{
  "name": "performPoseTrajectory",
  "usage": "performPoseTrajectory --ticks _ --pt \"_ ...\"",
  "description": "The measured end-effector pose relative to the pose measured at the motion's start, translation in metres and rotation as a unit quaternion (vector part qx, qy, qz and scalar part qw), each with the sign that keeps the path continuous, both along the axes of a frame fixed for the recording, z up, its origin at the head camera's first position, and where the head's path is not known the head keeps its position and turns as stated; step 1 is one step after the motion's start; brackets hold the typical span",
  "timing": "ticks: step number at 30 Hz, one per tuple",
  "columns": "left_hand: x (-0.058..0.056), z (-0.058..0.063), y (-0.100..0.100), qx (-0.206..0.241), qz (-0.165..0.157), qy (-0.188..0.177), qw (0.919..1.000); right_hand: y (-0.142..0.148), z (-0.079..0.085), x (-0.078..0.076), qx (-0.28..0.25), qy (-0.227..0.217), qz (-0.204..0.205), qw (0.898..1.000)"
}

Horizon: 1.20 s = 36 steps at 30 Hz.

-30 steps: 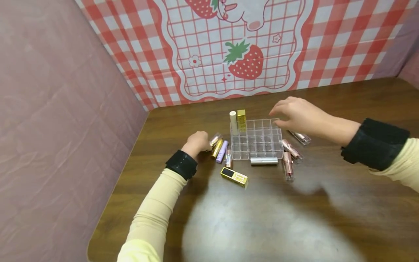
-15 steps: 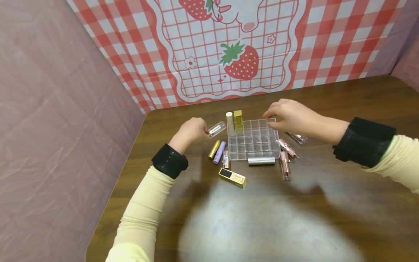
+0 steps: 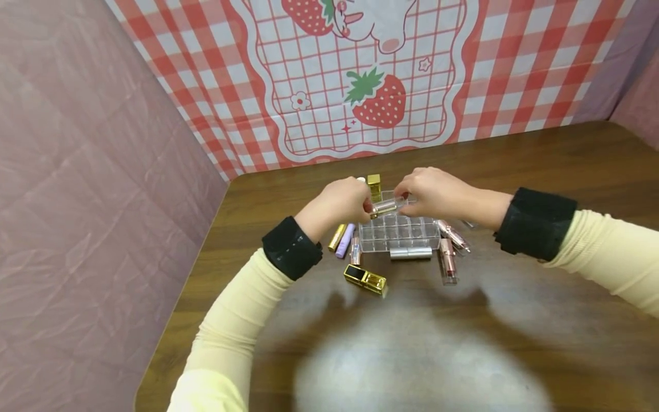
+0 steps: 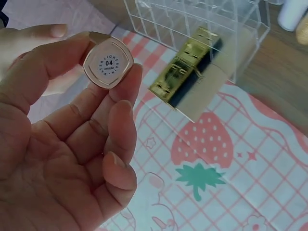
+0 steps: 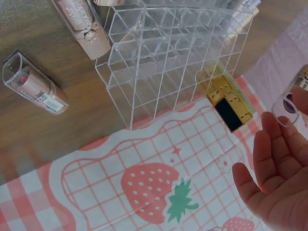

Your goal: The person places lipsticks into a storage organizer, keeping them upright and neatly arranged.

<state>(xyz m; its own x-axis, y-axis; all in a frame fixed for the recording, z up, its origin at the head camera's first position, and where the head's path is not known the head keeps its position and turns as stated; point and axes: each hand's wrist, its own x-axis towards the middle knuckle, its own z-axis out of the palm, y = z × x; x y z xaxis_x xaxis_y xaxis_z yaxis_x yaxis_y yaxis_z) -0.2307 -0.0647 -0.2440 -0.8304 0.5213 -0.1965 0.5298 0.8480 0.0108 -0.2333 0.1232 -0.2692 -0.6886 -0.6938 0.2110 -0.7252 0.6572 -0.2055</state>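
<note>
My left hand (image 3: 340, 200) pinches a lipstick (image 3: 383, 208) with a pinkish-gold base and a clear cap, held above the clear divided organizer (image 3: 396, 245). In the left wrist view, the lipstick's base (image 4: 108, 63), marked 04, faces the camera between thumb and fingers. From the other side my right hand (image 3: 437, 191) has its thumb and fingertips around the lipstick's clear cap end (image 5: 284, 111). Upright in the organizer's back left corner stand a gold square lipstick (image 3: 374, 184) and a cream tube (image 4: 207, 91); the left hand mostly hides the tube in the head view.
Left of the organizer lie a gold tube (image 3: 337, 237), a purple tube (image 3: 345, 240) and a rose-gold lipstick (image 3: 356, 250). In front are a silver tube (image 3: 411, 253) and a gold-and-black lipstick (image 3: 365, 278). Rose-gold lipsticks (image 3: 449, 260) lie at its right. A checked cloth hangs behind.
My left hand has lifted the lipstick from the table's left side and carried it right, over the organizer. My right hand has moved left to meet it at the cap end.
</note>
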Motion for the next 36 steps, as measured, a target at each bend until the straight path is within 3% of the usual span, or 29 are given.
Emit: performPoseTrajectory --ticks 4,9,13,18,22,26,31,36 --pt "-0.001 0.000 0.004 -0.017 -0.003 -0.005 0.9998 0.000 -0.002 -0.001 0.011 0.009 0.015 1.000" --pt "-0.003 -0.002 -0.002 -0.038 0.010 -0.014 0.9991 0.002 0.003 -0.006 0.048 0.055 0.044 0.996" --pt "-0.006 -0.006 -0.011 -0.035 0.025 -0.015 0.9989 0.008 0.015 -0.018 0.076 0.077 0.033 0.994" --pt "-0.008 -0.012 -0.018 -0.030 0.044 -0.026 0.9982 0.005 0.029 -0.039 0.093 0.038 -0.019 0.995" --pt "-0.009 -0.020 -0.021 -0.018 0.048 -0.034 0.9981 -0.004 0.030 -0.053 0.107 -0.005 -0.041 0.993" --pt "-0.009 -0.027 -0.024 -0.015 0.048 -0.037 0.9981 -0.015 0.025 -0.060 0.108 -0.035 -0.041 0.993" --pt "-0.010 -0.034 -0.029 -0.018 0.053 -0.035 0.9978 -0.027 0.019 -0.064 0.109 -0.024 -0.027 0.993" --pt "-0.012 -0.042 -0.030 -0.014 0.061 -0.046 0.9970 -0.035 0.014 -0.066 0.097 -0.052 -0.034 0.993"
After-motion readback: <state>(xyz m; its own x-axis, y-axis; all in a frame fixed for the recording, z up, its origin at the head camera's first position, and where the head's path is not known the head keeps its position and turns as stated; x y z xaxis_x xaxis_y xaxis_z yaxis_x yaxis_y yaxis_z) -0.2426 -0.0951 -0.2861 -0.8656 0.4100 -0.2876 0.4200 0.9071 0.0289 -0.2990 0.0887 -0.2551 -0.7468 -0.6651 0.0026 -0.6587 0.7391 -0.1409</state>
